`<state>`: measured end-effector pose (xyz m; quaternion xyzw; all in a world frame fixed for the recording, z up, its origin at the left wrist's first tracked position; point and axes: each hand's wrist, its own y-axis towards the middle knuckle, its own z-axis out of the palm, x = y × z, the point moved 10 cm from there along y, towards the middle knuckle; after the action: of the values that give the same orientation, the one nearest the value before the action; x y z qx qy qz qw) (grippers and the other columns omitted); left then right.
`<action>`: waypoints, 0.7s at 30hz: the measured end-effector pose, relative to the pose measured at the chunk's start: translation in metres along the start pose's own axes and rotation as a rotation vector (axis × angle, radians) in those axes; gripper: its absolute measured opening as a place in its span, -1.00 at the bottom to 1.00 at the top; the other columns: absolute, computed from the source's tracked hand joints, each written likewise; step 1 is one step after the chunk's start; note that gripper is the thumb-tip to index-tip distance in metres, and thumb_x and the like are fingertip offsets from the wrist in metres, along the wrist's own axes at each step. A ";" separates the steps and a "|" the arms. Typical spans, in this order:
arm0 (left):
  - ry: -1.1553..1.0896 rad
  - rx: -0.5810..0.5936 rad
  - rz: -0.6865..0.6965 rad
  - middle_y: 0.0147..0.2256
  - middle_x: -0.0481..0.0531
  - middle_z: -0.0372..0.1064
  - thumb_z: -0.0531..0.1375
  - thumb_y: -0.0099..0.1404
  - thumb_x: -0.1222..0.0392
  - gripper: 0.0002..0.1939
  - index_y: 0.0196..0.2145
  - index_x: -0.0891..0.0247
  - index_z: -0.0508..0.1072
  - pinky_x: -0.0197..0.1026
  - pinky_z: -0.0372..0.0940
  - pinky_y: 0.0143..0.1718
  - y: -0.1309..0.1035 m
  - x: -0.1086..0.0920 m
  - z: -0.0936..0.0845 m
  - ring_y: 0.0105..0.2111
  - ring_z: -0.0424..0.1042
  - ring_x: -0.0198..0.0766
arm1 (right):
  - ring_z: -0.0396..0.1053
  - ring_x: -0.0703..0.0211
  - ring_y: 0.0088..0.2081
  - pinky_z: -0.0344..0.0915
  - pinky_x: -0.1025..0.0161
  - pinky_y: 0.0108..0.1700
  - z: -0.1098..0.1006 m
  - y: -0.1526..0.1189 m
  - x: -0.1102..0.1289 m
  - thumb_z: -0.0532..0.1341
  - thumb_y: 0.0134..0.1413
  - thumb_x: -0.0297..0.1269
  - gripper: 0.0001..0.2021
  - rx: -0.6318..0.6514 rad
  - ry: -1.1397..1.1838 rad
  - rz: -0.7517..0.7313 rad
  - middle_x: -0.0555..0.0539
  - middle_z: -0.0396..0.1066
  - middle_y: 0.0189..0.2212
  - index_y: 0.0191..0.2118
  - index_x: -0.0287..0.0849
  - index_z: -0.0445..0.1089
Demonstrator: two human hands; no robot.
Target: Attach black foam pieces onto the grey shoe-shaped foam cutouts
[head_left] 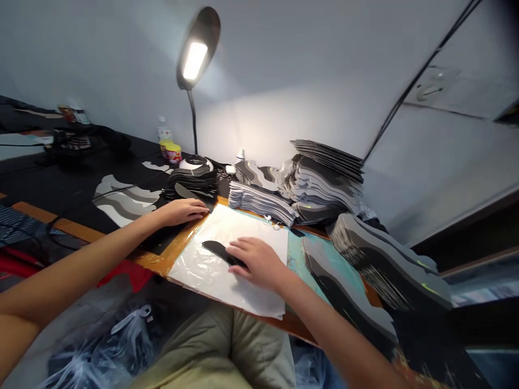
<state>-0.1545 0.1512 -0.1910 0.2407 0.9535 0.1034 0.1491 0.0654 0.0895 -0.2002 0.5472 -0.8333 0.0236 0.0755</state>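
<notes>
My right hand [257,262] is over a black curved flat piece [217,248], with fingers along its upper edge and the thumb near its lower edge. That piece lies on a white sheet [259,294], and my palm hides its right end. My left hand [182,212] rests with outstretched fingers beside the sheet's upper left corner. Just behind it is a stack of black cut pieces [192,183], topped by a grey-brown curved strip [188,193]. What lies under the left fingertips is hard to make out.
Wavy grey-and-black panels [348,286] lie at right, near a tall stack of similar panels [389,259]. More stacks [259,202] stand along the wall. A lit lamp [195,60] rises behind. Light grey pieces [124,200] and a yellow-lidded tub [173,153] are at left.
</notes>
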 end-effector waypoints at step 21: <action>0.041 -0.414 -0.281 0.26 -0.32 0.31 0.12 0.48 0.09 -0.40 0.34 -0.56 0.18 -0.03 0.21 0.28 -0.254 0.001 -0.038 0.18 0.39 -0.13 | 0.10 0.53 0.26 0.21 0.56 0.45 0.007 -0.047 -0.013 0.13 0.44 -0.34 -0.62 -0.148 0.214 -0.081 -0.03 0.04 0.21 0.26 -0.06 0.47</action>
<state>-0.2771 -0.0718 -0.2238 0.0678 0.9389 0.2797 0.1889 0.1130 0.0815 -0.2112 0.5675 -0.7972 0.0172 0.2051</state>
